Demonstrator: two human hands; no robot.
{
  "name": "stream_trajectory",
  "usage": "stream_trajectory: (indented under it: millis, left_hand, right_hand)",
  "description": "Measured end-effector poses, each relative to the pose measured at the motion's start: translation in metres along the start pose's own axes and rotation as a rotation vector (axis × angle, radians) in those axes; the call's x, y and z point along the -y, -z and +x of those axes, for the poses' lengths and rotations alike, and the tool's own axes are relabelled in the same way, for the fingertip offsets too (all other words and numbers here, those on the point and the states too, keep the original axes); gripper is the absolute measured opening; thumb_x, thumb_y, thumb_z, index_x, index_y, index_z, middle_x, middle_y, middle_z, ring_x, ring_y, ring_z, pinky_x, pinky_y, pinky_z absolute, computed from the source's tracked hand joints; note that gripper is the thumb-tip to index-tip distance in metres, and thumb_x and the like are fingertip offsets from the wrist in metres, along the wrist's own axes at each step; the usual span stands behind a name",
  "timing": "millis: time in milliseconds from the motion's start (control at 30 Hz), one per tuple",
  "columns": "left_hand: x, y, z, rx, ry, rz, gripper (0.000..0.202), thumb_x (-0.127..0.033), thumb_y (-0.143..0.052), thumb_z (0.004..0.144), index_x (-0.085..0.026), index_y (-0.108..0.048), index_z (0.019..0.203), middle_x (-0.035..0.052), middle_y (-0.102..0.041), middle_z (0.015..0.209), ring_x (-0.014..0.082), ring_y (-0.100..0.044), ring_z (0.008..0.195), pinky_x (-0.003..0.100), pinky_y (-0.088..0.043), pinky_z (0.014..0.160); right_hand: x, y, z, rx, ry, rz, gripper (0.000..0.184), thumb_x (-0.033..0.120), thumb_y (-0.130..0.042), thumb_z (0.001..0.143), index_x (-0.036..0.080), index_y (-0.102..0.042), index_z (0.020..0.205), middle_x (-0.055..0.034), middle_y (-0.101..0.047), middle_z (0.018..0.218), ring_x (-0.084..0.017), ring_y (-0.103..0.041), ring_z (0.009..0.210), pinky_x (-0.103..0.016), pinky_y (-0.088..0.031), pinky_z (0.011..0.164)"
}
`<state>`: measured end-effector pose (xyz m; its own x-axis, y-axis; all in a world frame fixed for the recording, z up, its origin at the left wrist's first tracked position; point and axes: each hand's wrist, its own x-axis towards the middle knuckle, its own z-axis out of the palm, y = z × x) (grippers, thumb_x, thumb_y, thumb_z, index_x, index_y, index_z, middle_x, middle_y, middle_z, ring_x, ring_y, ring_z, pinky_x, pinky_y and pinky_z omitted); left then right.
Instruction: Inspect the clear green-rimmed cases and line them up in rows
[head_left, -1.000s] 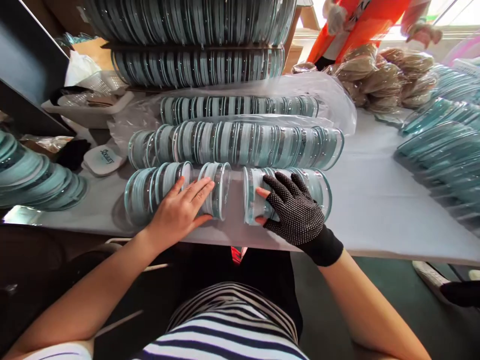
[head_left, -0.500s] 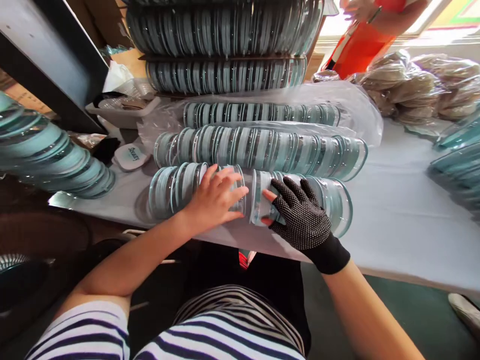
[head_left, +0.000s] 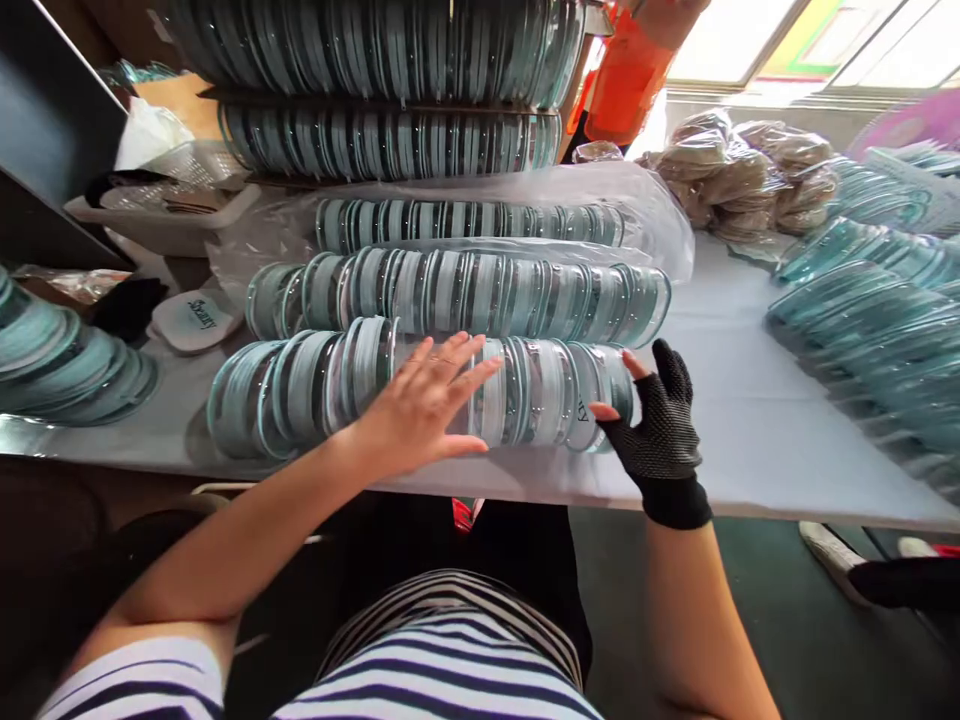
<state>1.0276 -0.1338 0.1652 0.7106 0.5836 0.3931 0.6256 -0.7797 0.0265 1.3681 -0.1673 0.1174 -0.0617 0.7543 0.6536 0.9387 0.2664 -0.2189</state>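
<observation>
A row of clear glass dishes [head_left: 315, 385] lies on its side along the near edge of the white table [head_left: 750, 420]. My bare left hand [head_left: 420, 405] rests flat on top of the row's middle, fingers spread. My right hand [head_left: 660, 430], in a black dotted fingerless glove, presses its open palm against the row's right end. Behind this row lie a second row of dishes [head_left: 465, 290] and a third row [head_left: 465, 220] under a clear plastic sheet [head_left: 637, 200].
Taller stacks of dishes [head_left: 390, 140] rise at the back. More dishes [head_left: 862, 310] lie at the right and others [head_left: 60, 360] at the left. Bagged brown discs [head_left: 742, 170] sit at the back right. A person in orange [head_left: 626, 70] stands behind the table.
The gap in the near row has closed. My right hand slid from the top of the dishes to the row's right end, and my left hand moved right along the top.
</observation>
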Motion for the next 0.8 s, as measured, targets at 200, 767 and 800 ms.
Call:
stream_trajectory:
  millis: [200, 767, 800]
  left_hand:
    - [-0.023, -0.030, 0.027, 0.076, 0.079, -0.045, 0.095, -0.052, -0.085, 0.075, -0.026, -0.043, 0.156, 0.0164, -0.043, 0.162, 0.0417, -0.036, 0.152, 0.058, -0.047, 0.114]
    - [-0.003, -0.005, 0.008, 0.035, 0.083, -0.128, 0.058, -0.049, -0.079, 0.084, -0.026, -0.054, 0.131, 0.0156, -0.044, 0.157, 0.0355, -0.043, 0.148, 0.055, -0.055, 0.108]
    - [-0.006, -0.006, 0.012, 0.038, 0.075, -0.122, 0.054, -0.049, -0.078, 0.084, -0.024, -0.056, 0.127, 0.0153, -0.045, 0.158, 0.0359, -0.042, 0.149, 0.054, -0.057, 0.105]
  right_hand:
    - [0.038, 0.001, 0.010, 0.165, 0.140, -0.172, 0.066, 0.063, -0.062, 0.091, 0.026, -0.055, 0.146, -0.0201, -0.045, 0.157, -0.048, -0.036, 0.147, -0.069, -0.040, 0.109]
    - [0.020, -0.002, 0.005, 0.126, 0.211, 0.063, 0.055, 0.050, -0.065, 0.094, 0.022, -0.059, 0.140, -0.0160, -0.051, 0.153, -0.039, -0.033, 0.152, -0.062, -0.044, 0.116]
    - [0.019, -0.002, 0.005, 0.117, 0.220, 0.061, 0.055, 0.050, -0.065, 0.094, 0.021, -0.059, 0.140, -0.0167, -0.052, 0.152, -0.039, -0.033, 0.152, -0.062, -0.044, 0.116]
